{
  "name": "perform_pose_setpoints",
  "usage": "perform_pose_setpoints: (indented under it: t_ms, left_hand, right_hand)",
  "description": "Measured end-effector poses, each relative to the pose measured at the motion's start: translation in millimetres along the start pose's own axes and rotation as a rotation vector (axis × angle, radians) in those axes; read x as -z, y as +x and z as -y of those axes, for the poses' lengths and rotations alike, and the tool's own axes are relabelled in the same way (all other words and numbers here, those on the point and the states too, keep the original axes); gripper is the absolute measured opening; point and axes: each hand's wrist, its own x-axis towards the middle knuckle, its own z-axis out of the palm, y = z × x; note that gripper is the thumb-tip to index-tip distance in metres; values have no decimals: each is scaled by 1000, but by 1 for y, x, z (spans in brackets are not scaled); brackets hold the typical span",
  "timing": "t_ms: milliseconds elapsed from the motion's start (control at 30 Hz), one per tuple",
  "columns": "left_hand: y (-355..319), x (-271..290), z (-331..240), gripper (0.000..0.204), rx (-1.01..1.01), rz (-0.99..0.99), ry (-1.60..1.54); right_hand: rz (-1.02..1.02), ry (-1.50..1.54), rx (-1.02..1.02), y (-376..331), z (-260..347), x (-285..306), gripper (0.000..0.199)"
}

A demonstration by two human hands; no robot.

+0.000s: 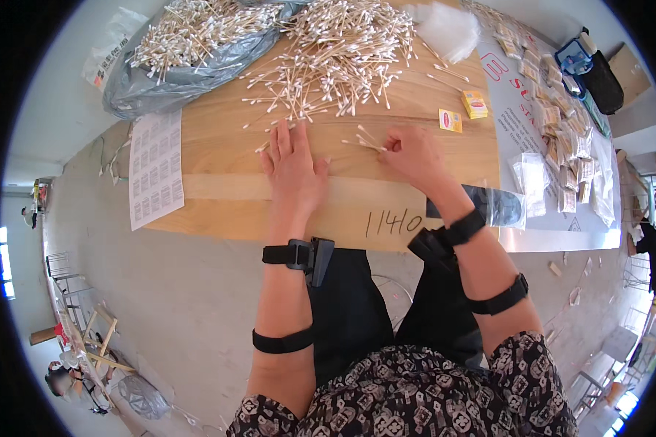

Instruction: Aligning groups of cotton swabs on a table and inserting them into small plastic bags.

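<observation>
Head cam, looking down at my board [219, 197]. Up and to the right of my right hand [414, 154] there are two little boxes: a flat yellow one [450, 120] with a red and blue oval label, and a yellow-orange one [475, 104] just past it. Further right is a grey sheet [521, 124] with red lettering, and on it a long row of small tan packets [557, 138] plus a few clear bags [530, 175]. Right by my right wrist lies another clear bag [506, 207] with something dark in it. Left of my left hand [293, 169], hanging over the board's edge, there's a white sheet [155, 169] of little printed labels. Far up left is a grey plastic bag [168, 80] piled with swabs, and there's some dark handwriting on the board between my wrists.

The swabs themselves: thin pale wooden sticks with white cotton tips. The big loose pile [335, 58] sits just ahead of both hands, spreading out into strays near my fingertips.

Left hand is flat on the wood, fingers spread wide, holding nothing. Right hand is pinched closed on a small bunch of swabs [366, 140] that sticks out to the left, toward my other hand.
</observation>
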Motion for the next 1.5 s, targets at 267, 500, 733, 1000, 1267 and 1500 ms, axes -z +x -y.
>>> perform_pose_setpoints:
  t_ms: [267,500,733,1000,1267,1500]
  left_hand:
    - [-37,-10,-37,72,-286,129,-89]
    - [-50,-9,-47,66,-296,98,-52]
    - [-68,-4,-57,68,-314,156,-30]
    - [-69,-8,-58,67,-302,95,-85]
    - [-71,-6,-59,67,-319,128,11]
    - [-76,-9,-61,71,-311,113,7]
  right_hand:
    - [-76,208,126,-43,-27,10,16]
    - [-195,273,94,-48,-27,2,8]
    - [-232,264,162,-52,-28,1,7]
    - [-252,352,210,-64,-24,-4,9]
    - [-272,288,115,-53,-19,-3,6]
    - [-137,189,248,-47,-20,0,5]
